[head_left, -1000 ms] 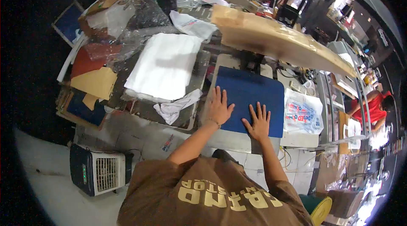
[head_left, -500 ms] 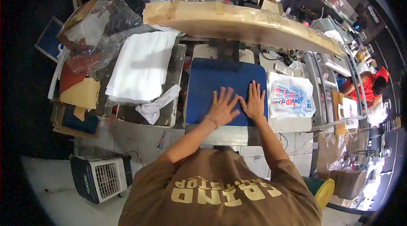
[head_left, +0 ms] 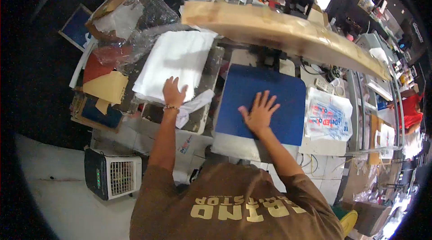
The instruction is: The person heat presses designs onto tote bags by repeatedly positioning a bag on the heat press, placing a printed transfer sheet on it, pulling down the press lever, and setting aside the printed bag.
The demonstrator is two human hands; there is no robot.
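My left hand (head_left: 173,94) rests, fingers spread, on the near edge of a stack of white cloth (head_left: 180,55). A crumpled white cloth (head_left: 195,107) lies beside it on the dark board. My right hand (head_left: 259,114) is laid with spread fingers on a flat dark blue sheet (head_left: 270,80), which covers most of a pale board (head_left: 234,144) in front of me. Neither hand grips anything. To the right sits a white sheet (head_left: 329,118) with red and blue lettering.
A long bar wrapped in brown tape (head_left: 279,31) spans the far side above the boards. At lower left stands an air cooler (head_left: 114,174). Metal rails (head_left: 355,109) run along the right, with a person in red (head_left: 410,112) beyond. Plastic wrap (head_left: 155,13) piles up at back left.
My left hand has left the blue sheet and moved left onto the white cloth stack. My right hand has shifted toward the middle of the blue sheet. The view has turned left.
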